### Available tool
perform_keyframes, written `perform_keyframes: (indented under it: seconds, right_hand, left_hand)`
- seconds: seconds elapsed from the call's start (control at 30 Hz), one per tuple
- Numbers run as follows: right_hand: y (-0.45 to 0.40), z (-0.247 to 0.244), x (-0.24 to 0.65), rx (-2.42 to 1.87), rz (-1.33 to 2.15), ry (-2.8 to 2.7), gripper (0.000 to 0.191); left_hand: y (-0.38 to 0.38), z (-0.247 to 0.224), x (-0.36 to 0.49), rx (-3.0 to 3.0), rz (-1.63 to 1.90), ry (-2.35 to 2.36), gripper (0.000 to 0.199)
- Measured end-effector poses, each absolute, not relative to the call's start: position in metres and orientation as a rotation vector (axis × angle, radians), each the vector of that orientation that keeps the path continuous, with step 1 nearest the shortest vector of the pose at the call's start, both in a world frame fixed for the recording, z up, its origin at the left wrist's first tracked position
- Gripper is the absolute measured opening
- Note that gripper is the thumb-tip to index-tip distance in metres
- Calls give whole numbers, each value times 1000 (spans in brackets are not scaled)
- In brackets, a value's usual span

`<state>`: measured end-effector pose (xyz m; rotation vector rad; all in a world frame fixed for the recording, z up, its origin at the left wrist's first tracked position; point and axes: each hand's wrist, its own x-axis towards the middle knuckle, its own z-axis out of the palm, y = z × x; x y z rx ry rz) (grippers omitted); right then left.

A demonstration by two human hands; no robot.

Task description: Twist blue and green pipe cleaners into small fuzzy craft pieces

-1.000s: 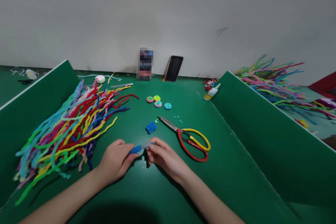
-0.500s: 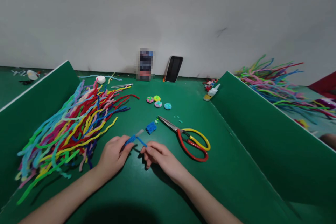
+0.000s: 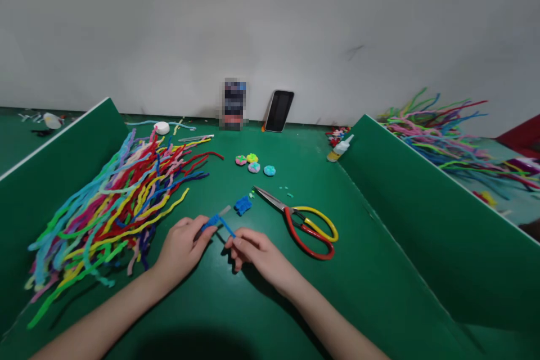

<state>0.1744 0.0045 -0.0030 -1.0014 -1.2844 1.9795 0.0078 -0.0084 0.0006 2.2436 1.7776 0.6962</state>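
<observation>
My left hand (image 3: 185,244) is closed on a thin stick with a pale tip (image 3: 225,210), around which a blue pipe cleaner (image 3: 228,227) is coiled. The free end of that pipe cleaner is pinched between the thumb and fingers of my right hand (image 3: 255,253). Just beyond my hands lies a blue coiled piece (image 3: 243,205). Scissors (image 3: 301,225) with one red and one yellow handle rest to its right, blades pointing at the upper left. Several small coloured discs (image 3: 253,167) sit farther back.
A heap of pipe cleaners (image 3: 122,197) covers the left side. Green dividers stand left (image 3: 63,140) and right (image 3: 422,208). A glue bottle (image 3: 340,149) lies by the right divider. At the back are a phone (image 3: 279,111), a blurred-out object (image 3: 234,106) and a white item (image 3: 161,127).
The blue strand between my hands has shifted slightly, and the pale tip of the stick has tilted a little. Both hands are almost in the same place.
</observation>
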Motion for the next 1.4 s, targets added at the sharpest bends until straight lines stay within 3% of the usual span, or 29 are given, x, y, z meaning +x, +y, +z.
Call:
perform_keyframes:
  seconds: [1.4]
  right_hand:
    - [4, 2, 175, -1049, 1962, -1337, 24]
  left_hand:
    - [-7, -1, 9, 2393, 398, 1781, 27]
